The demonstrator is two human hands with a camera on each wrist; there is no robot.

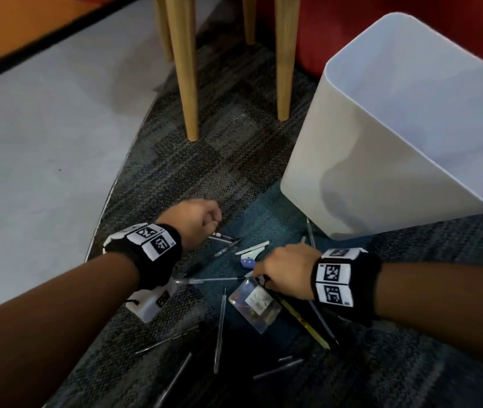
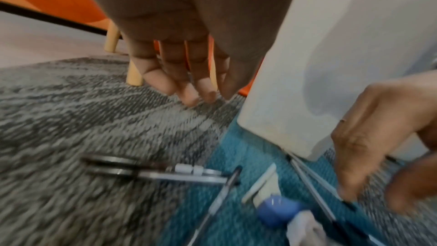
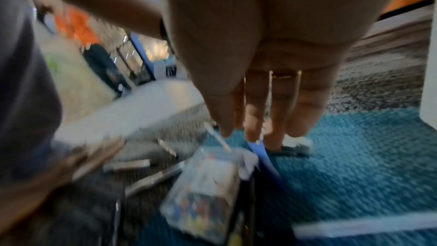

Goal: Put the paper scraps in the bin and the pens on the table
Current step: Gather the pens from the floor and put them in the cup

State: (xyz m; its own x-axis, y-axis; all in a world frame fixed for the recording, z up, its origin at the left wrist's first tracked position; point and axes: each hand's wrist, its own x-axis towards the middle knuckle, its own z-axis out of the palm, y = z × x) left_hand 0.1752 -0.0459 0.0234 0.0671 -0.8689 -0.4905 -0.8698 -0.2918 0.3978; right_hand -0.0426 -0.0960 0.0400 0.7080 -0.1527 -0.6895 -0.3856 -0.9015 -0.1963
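Grey-and-teal carpet (image 1: 234, 160) holds the clutter: pens (image 1: 219, 334) scattered around 6 o'clock, white bin (image 1: 381, 160) at 2 o'clock. Left hand (image 1: 196, 220) hovers palm-down over a folding knife (image 2: 151, 172), fingers (image 2: 163, 81) loosely curled, holding nothing. Right hand (image 1: 287, 269) reaches down at 5 o'clock, fingertips (image 3: 253, 130) on a crumpled paper scrap (image 3: 246, 160) beside a clear plastic box (image 1: 253, 301); grip unclear. Only the left wrist view shows the knife plainly; the right wrist view is blurred.
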